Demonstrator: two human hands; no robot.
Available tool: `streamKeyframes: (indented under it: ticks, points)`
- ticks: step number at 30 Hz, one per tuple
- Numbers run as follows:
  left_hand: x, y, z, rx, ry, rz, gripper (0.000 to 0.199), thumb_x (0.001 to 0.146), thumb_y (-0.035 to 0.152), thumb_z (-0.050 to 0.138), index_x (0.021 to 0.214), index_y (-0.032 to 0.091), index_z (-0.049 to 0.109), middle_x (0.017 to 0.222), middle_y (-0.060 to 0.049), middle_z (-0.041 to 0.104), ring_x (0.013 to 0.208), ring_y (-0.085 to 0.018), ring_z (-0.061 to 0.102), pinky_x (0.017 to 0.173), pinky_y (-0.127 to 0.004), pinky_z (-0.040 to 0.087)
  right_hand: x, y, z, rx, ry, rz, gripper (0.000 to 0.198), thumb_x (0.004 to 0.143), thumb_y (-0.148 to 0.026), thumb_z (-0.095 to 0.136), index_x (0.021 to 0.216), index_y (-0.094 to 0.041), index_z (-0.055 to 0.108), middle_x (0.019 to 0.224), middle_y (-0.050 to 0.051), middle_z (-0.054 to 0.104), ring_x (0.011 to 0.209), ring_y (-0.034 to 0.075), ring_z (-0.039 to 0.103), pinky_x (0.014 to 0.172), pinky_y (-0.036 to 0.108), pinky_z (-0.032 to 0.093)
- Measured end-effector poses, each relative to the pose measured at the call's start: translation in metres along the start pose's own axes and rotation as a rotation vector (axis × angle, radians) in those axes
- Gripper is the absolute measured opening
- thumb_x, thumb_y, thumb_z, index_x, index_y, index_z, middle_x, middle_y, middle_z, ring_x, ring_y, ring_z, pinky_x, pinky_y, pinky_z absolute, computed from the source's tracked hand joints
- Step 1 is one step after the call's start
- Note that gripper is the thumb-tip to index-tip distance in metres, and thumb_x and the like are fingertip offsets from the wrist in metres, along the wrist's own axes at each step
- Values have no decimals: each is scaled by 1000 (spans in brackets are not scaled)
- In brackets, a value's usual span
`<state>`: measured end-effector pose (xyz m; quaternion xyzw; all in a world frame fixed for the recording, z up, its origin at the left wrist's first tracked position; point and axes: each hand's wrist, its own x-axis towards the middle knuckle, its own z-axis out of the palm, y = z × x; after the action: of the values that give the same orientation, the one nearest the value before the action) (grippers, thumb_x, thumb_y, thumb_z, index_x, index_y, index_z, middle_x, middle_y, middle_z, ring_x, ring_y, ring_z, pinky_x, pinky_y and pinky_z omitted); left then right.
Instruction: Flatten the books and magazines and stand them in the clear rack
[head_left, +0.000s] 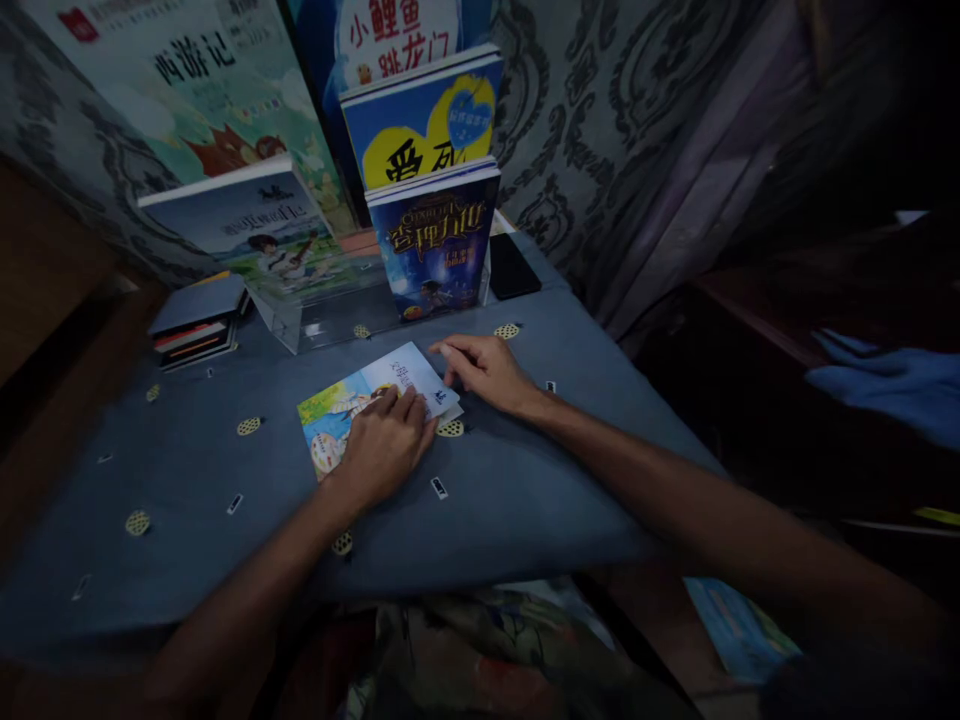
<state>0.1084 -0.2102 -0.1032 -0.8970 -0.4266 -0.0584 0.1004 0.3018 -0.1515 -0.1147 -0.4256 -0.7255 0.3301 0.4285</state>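
Note:
A thin picture booklet (352,395) with a white, yellow and green cover lies at a slant on the table. My left hand (386,440) rests palm down on its lower right part, fingers laid over the cover and hiding some of it. Close to the booklet's upper right edge is my right hand (487,372), holding nothing, with its fingers loosely bent and slightly apart. Whether its fingertips touch the edge I cannot tell. At the right corner, a page or the back cover sticks out a little beneath the front cover.
A grey-blue cloth covers the table (525,490). Behind the booklet, a dark blue book (435,250) and a painted-cover book (277,230) stand in clear holders. A small stack of books (199,318) is at left, and a flat black object (514,268) at back right.

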Motion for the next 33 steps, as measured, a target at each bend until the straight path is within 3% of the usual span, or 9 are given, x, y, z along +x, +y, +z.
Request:
streamKeyframes:
  ticks: [5, 19, 22, 26, 29, 33]
  points:
    - [-1, -1, 3, 65, 84, 32, 30, 103, 28, 44, 111, 12, 68, 116, -14, 73, 112, -28, 66, 93, -43, 58, -1, -3, 0, 42, -10, -30, 39, 97, -42, 45, 95, -14, 72, 60, -1, 63, 57, 13, 55, 57, 24, 41]
    - [-1, -1, 6, 57, 91, 36, 33, 104, 27, 40, 109, 11, 68, 113, -15, 73, 111, -28, 66, 93, -43, 56, -1, -4, -1, 34, -40, -12, 38, 96, -39, 46, 90, -14, 73, 58, -1, 63, 53, 11, 52, 56, 24, 39]
    - [-3, 1, 7, 50, 86, 31, 33, 104, 29, 41, 113, 10, 67, 117, -16, 72, 114, -29, 65, 96, -44, 54, -1, -6, -2, 32, -126, 19, 35, 96, -37, 48, 91, -14, 74, 56, -2, 63, 52, 11, 53, 55, 24, 38]
    - [-5, 3, 6, 37, 79, 21, 35, 102, 34, 47, 117, 9, 66, 124, -18, 70, 120, -31, 62, 99, -45, 53, -1, -10, -1, -65, -384, 12, 29, 95, -28, 52, 85, -14, 75, 52, -3, 60, 51, 11, 52, 57, 24, 36]
    - [-4, -3, 3, 4, 44, 13, 34, 101, 36, 49, 113, 12, 68, 125, -15, 70, 118, -30, 64, 95, -43, 55, -3, -12, 0, -169, -435, -15, 22, 92, -22, 58, 101, -15, 77, 48, -6, 53, 49, 10, 47, 56, 24, 31]
    - [-1, -22, -4, -73, -55, -82, 29, 101, 34, 50, 120, 19, 67, 128, -10, 69, 119, -27, 63, 96, -40, 54, -2, -12, -2, -198, -479, -31, 30, 89, -23, 65, 116, -17, 75, 48, -8, 51, 47, 9, 42, 55, 24, 29]
